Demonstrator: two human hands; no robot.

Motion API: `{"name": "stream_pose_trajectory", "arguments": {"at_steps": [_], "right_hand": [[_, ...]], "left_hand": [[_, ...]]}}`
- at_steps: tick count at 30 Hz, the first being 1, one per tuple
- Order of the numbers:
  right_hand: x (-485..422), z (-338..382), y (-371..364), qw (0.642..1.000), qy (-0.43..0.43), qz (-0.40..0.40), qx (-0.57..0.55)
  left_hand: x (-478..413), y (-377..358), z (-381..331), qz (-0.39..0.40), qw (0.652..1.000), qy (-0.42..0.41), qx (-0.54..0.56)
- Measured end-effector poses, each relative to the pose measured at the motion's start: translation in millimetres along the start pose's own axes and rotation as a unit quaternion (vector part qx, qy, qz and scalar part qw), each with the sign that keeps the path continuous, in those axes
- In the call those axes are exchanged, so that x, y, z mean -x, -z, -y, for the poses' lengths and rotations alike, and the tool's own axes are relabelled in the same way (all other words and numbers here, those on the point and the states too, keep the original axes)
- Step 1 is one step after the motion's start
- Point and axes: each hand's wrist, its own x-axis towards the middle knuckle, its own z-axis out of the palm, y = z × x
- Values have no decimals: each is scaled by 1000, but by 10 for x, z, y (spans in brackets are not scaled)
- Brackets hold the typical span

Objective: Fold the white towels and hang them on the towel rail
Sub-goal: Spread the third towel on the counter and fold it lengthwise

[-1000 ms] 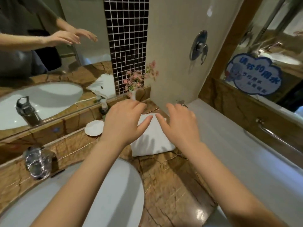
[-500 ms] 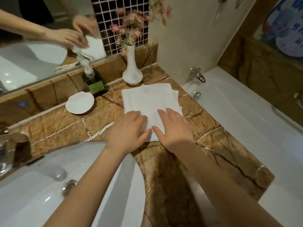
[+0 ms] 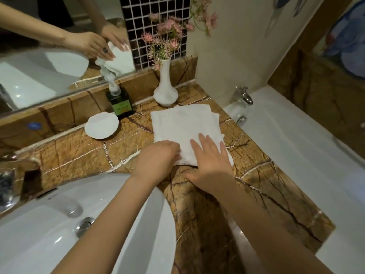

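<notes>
Stacked flat on the brown marble worktop (image 3: 79, 155), just in front of the white vase (image 3: 165, 91) and beside the bathtub (image 3: 296, 147): white towels (image 3: 185, 129), at least two layers to judge by the offset corners at the far right. Laid there most likely for a firm, dry surface to crease against, clear of the basin (image 3: 49, 244). Pressed down near the front edge by the right hand (image 3: 211, 163), fingers straight and spread, palm flat on the cloth, probably to stop the pile sliding on polished stone during work on the other side. Gripped at the near-left corner by the left hand (image 3: 158, 161), fingers curled over the edge, tips hidden, cloth slightly bunched against the knuckles; seemingly ready to lift or turn that edge over. Judged as the folding step, hanging not yet begun; no towel rail to be made out for certain. Soap bottle (image 3: 119, 104) and small white dish (image 3: 101, 125) set back toward the mirror, off to the left and apart from the cloth, so no obstacle to a fold away from the body. Worth minding: vase very near the far edge of the pile, touching or not impossible to tell, tall and narrow-necked, likely easy to topple with a careless sweep.
</notes>
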Motion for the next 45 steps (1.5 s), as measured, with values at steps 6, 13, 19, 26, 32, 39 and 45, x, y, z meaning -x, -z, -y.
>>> {"name": "stream_pose_trajectory", "arguments": {"at_steps": [6,13,19,26,32,39,45], "right_hand": [[-226,30,178,998,38,4,-53],[-364,-10,844,980,40,-134,-142],[-455,-59,1529,914,92,-150,-365],[-370,80,1574,763,21,-9,-646],[-157,309,1313,729,-87,-25,-679],[446,795,1043,765,-126,21,-632],[1312,1291,715,792,-125,57,-595]], "left_hand": [[66,63,-13,-56,991,17,124],[-34,353,153,-161,893,144,395],[-35,415,362,-169,811,245,504],[272,513,405,-97,606,255,747],[775,641,401,-108,613,265,736],[1782,830,255,-131,608,322,714],[3028,863,-54,-114,625,375,675]]}}
